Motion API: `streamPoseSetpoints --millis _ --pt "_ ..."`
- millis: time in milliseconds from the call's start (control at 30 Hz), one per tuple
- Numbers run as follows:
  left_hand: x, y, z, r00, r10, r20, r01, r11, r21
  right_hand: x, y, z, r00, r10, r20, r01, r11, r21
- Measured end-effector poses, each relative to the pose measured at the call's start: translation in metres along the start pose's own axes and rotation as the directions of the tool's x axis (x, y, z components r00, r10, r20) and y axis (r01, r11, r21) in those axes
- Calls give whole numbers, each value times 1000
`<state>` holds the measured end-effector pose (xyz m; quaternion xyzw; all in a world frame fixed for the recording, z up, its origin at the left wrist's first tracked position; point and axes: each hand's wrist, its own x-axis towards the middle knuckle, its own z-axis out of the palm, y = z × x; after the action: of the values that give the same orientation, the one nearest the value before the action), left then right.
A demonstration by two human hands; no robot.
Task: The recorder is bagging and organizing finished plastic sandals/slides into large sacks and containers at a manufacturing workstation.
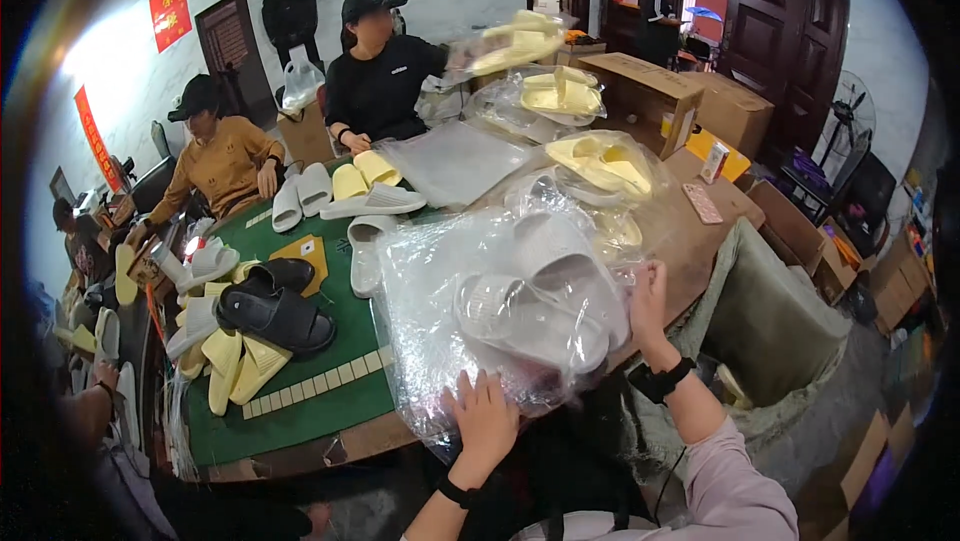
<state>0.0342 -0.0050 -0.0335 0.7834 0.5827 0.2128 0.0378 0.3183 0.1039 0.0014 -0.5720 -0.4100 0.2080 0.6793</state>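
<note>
- Between left hand (482, 416) and right hand (648, 301): a bagged pair of slippers (545, 286), atop plastic bags (425, 286)
- Left of the plastic bags, on a table mat (345, 416): heaped loose slippers (275, 326)
- Behind the bagged pair: further wrapped slippers (605, 163)
- On the table's (700, 236) right side: a phone (703, 203), a small box (715, 162) behind it
- Right of the table: a sack-like container (775, 311)
- Behind the table: two co-workers (375, 91); to their right, cartons (640, 96)
</note>
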Motion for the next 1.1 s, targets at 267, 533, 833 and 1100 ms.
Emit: streamPoseSetpoints --millis 267,533,833,1100 --pt "8 -12 -9 994 -100 37 95 991 99 -18 -39 29 847 294 444 -167 938 -303" --pt "13 -37 20 996 -94 6 92 980 178 23 -65 78 950 -103 293 132 988 -78" --pt "15 -25 29 994 -105 12 99 966 238 110 -69 83 974 -216 75 215 758 -616" --pt "12 -29 36 990 -141 18 133 961 241 126 -21 75 995 46 90 51 531 -846"
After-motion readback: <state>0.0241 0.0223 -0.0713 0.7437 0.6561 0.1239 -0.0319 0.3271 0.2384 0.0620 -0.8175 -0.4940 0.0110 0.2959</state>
